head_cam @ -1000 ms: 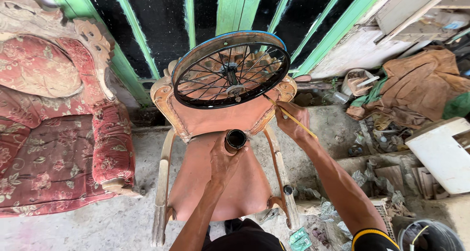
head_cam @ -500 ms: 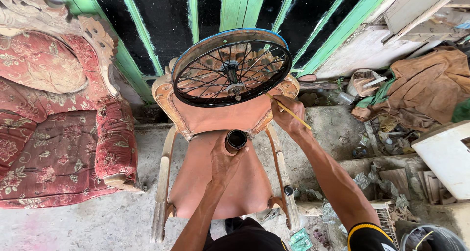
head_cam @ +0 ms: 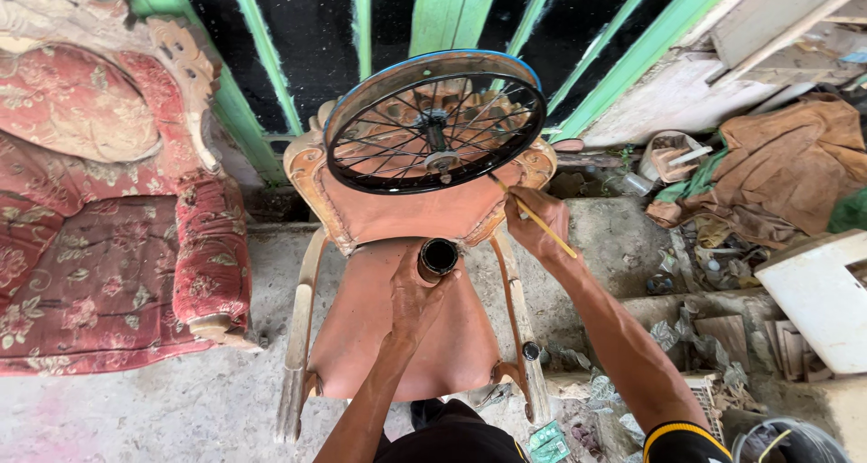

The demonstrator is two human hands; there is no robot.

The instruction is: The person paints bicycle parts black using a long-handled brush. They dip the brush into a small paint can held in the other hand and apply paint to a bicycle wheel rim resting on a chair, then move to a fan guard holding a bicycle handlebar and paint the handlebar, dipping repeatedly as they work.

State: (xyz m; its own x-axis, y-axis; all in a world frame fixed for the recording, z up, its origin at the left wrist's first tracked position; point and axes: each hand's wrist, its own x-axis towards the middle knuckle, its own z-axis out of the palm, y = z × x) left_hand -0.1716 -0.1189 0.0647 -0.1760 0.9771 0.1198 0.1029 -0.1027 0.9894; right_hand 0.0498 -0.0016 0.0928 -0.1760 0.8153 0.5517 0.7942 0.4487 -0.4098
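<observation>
Spoked wheel rests on the chair back at 12 o'clock. It looks rigid and light, so I'd grab the rim, not the thin spokes. Right hand pinches a thin brush at the rim; left hand wraps a small dark can.

One spoked wheel, one small can, one brush, two chairs, two hands.

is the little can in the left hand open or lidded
Open: the small can in the left hand shows a dark round mouth, no lid.
</observation>
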